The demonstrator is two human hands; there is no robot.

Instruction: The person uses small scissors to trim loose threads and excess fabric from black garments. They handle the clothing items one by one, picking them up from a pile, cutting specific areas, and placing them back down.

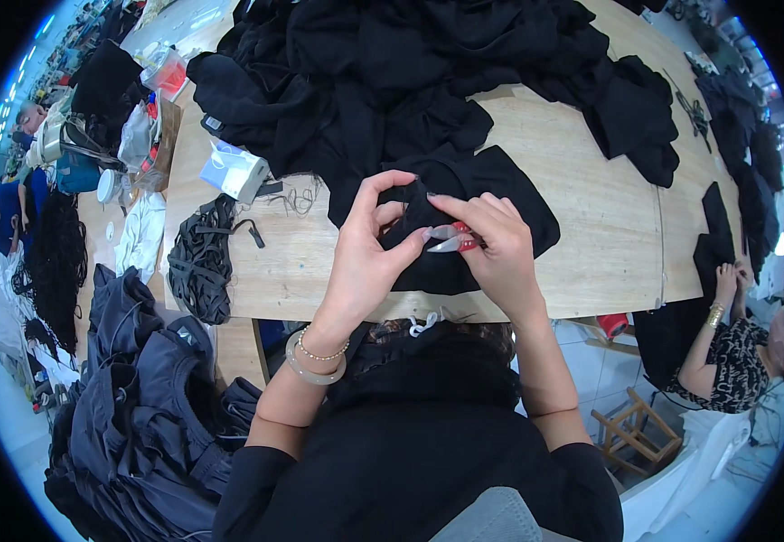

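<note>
"What is lying around your fingers?"
"The tabletop (pixel 595 230) is stretching beneath them. Beyond them a pile of black cloth (pixel 392 68) is spreading, and a black garment (pixel 509 194) is lying right under them."

"How are your hands holding?"
"Your left hand (pixel 366 246) is pinching a raised fold of that garment, index finger and thumb standing apart with cloth between. Your right hand (pixel 502 237) is gripping the red-handled snips (pixel 453 238), its thumb resting at the fold."

"Which way are the snips pointing?"
"Leftward from your right fingers, their long axis running roughly sideways, blades parting just beside your left thumb tip. The fold is rising just beyond them; whether steel is touching cloth, I cannot tell."

"Any writing?"
"Left of your left fingers, a blue-and-white box (pixel 234 172) is showing none I can read; beyond it, a small tag (pixel 212 123) is appearing too tiny."
</note>
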